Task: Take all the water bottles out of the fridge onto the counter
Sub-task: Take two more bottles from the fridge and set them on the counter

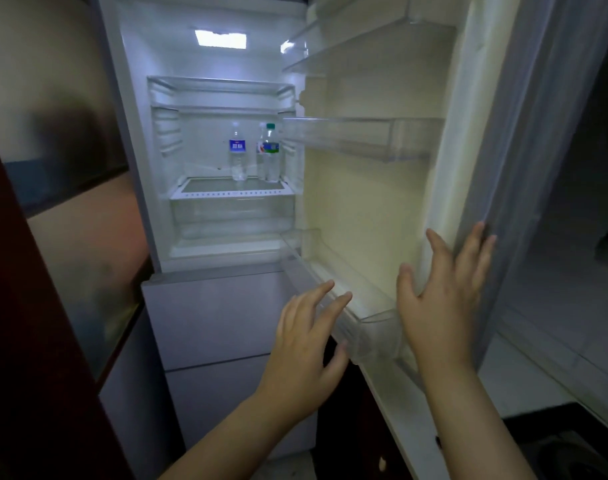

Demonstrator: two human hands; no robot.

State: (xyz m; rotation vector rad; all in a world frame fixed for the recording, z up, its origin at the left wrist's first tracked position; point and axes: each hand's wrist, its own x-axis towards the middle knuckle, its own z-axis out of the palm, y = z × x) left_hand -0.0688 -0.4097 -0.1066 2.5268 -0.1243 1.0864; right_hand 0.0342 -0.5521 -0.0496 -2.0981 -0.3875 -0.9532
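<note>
- Head view: the fridge (219, 140) stands open, its lit upper compartment filling the middle of the frame, the interior lamp (220, 38) glowing at about 12 o'clock.
- Three water bottles stand upright on the glass shelf (231, 192) deep inside the compartment, slightly up and left of the frame's centre.
- The blue-label bottle (237, 152) stands alone on the left; at its 3 o'clock, a little apart, is the green-cap bottle (271, 152), with the white-cap bottle (261, 147) just behind and partly hidden by it, so whether those two touch cannot be told.
- Under the shelf sits a clear crisper drawer (231, 220); below that are the closed pale lower drawers (226, 317).
- The fridge door (382, 209) swings out to the right, at 3 o'clock from the bottles, carrying clear door bins (361, 136) at several heights.
- The left hand (306, 341) is raised at about 6 o'clock of the frame, fingers spread and straight, holding nothing, its fingertips close to the lowest door bin's (364, 327) front edge.
- The right hand (441, 299) is at about 4 o'clock, fingers straight and splayed, laid against the door's inner edge without curling round it.
- Both hands are well apart from the bottles.
- A dark red cabinet (25, 341) runs down the frame's left edge, at 9 o'clock from the fridge.
</note>
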